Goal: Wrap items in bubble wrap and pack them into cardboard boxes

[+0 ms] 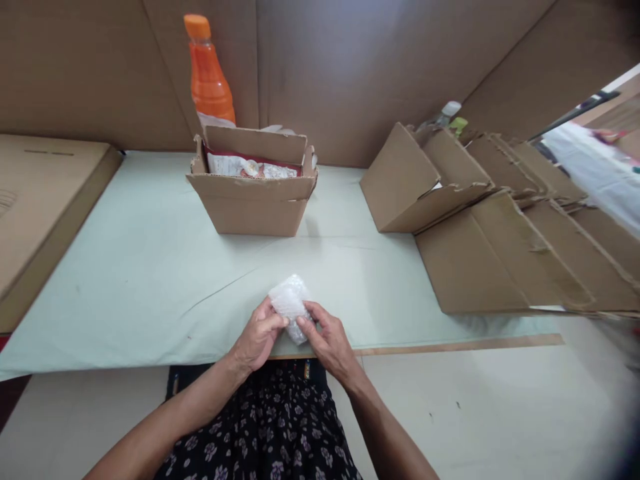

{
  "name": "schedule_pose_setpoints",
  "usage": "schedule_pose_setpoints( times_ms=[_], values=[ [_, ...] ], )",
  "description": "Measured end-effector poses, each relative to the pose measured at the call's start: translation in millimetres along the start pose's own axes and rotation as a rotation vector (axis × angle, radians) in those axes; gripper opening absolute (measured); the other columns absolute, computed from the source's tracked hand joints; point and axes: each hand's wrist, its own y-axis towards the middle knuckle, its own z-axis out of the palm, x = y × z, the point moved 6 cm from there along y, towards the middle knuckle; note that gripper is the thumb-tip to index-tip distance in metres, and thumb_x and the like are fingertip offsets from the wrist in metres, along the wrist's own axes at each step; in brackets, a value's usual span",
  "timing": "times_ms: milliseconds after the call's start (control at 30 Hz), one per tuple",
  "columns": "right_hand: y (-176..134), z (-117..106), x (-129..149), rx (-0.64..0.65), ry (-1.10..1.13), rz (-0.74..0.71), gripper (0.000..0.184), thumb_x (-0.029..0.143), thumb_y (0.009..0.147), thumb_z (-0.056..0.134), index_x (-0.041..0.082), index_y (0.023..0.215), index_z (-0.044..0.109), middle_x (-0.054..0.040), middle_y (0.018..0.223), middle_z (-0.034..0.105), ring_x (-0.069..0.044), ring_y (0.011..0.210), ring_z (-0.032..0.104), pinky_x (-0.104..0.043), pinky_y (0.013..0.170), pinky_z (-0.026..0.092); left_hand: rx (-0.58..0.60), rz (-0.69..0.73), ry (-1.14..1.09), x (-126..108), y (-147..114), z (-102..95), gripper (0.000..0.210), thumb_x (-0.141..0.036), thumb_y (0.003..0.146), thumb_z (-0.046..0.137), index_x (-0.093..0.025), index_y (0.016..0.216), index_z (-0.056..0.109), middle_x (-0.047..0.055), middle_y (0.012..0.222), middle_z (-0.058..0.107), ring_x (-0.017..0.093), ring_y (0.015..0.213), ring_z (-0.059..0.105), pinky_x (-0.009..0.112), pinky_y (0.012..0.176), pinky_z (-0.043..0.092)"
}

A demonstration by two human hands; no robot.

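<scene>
A small packet of bubble wrap (290, 297) is held between both hands, above the front edge of the table. My left hand (259, 337) pinches its left side, thumb on top. On the other side, the thumb and fingers of my right hand (330, 339) grip the packet's right edge. Whatever the wrap may contain cannot be made out. Beyond the hands stands an open cardboard box (257, 210), with a printed packet (255, 167) showing inside it.
Behind the box rises an orange bottle (210, 83). Several open cardboard boxes (480, 253) are grouped at the right. At the left lies a large flat carton (50, 200). A pale cloth (135, 287) covers the table, and cardboard walls (340, 80) close off the back.
</scene>
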Motion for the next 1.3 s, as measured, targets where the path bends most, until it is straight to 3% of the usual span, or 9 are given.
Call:
schedule_pose_setpoints(
  times_ms=[167,333,433,600,767,967,1100,1200,1300],
  values=[
    [3.6,-16.8,11.2,-0.197,-0.105,-0.057,0.041,0.044,0.088,0.062,0.019,0.12,0.063,-0.0127,0.116,0.064,-0.027,0.103,0.059,-0.042,0.092,0.046,-0.029,0.066,0.132,-8.0,-9.9,-12.2,0.041,-0.027,0.077,0.072,-0.019,0.116,0.064,0.006,0.108,0.072,0.02,0.098,0.064,0.031,0.089,0.047],
    [20.8,-10.1,5.3,0.035,0.301,0.034,0.045,0.051,0.081,0.069,0.019,0.112,0.065,-0.0059,0.099,0.067,-0.019,0.085,0.06,-0.031,0.077,0.049,0.108,0.094,0.418,-21.2,-19.9,-5.2,0.041,-0.034,0.081,0.07,-0.016,0.117,0.062,0.007,0.105,0.07,0.02,0.092,0.062,0.029,0.081,0.048],
    [26.3,-5.6,7.2,0.01,0.414,0.076,0.031,0.049,0.084,0.068,0.019,0.091,0.066,-0.0009,0.078,0.062,-0.016,0.073,0.055,-0.028,0.071,0.046,0.139,0.102,0.393,-26.7,-20.0,-3.0,0.051,-0.041,0.079,0.071,-0.015,0.122,0.057,0.009,0.108,0.067,0.02,0.092,0.06,0.029,0.08,0.047],
    [34.7,-8.2,6.8,0.111,0.519,0.147,0.036,0.051,0.08,0.072,0.018,0.094,0.065,-0.0005,0.078,0.06,-0.015,0.07,0.053,-0.026,0.067,0.046,0.153,0.103,0.578,-30.4,-13.5,-6.7,0.042,-0.036,0.082,0.066,-0.015,0.118,0.059,0.005,0.098,0.065,0.017,0.083,0.055,0.027,0.074,0.045],
    [49.3,-17.7,15.6,0.172,0.416,0.019,0.051,0.056,0.076,0.074,0.021,0.113,0.067,-0.0064,0.097,0.066,-0.02,0.083,0.058,-0.032,0.078,0.051,0.068,0.247,0.628,-44.7,-3.7,-6.1,0.04,-0.038,0.094,0.055,-0.021,0.129,0.052,0.007,0.119,0.063,0.022,0.103,0.059,0.033,0.093,0.046],
    [80.7,-13.6,42.1,0.057,0.394,-0.122,0.026,0.047,0.086,0.068,0.024,0.097,0.071,-0.0059,0.103,0.07,-0.024,0.096,0.064,-0.034,0.089,0.053,0.074,0.335,0.56,-58.4,13.3,3.7,0.048,-0.045,0.097,0.046,-0.024,0.14,0.048,0.012,0.134,0.06,0.029,0.124,0.056,0.042,0.107,0.044],
    [110.6,-63.2,74.8,0.015,0.24,-0.205,0.023,0.043,0.089,0.066,0.023,0.098,0.073,-0.0068,0.094,0.074,-0.023,0.085,0.07,-0.033,0.078,0.058,0.063,0.759,0.872,-116.2,7.5,6.2,0.061,-0.041,0.095,0.052,-0.026,0.151,0.034,0.014,0.142,0.055,0.031,0.128,0.055,0.045,0.107,0.046],
    [144.8,-127.8,120.0,-0.234,-0.001,-0.379,0.022,0.044,0.087,0.067,0.027,0.101,0.072,-0.0056,0.093,0.075,-0.023,0.082,0.07,-0.032,0.072,0.056,-0.146,1.26,1.257,-185.0,-1.7,10.7,0.072,-0.024,0.087,0.063,-0.023,0.153,0.032,0.016,0.144,0.052,0.032,0.134,0.049,0.049,0.11,0.043],
    [201.8,-150.6,164.6,-0.256,-0.271,-0.494,0.02,0.043,0.089,0.063,0.026,0.095,0.07,-0.0021,0.084,0.071,-0.019,0.073,0.064,-0.029,0.065,0.05,-0.342,1.391,1.541,-235.3,16.7,11.2,0.073,-0.011,0.082,0.065,-0.018,0.149,0.036,0.017,0.138,0.055,0.033,0.135,0.046,0.053,0.111,0.04]
  ],
)
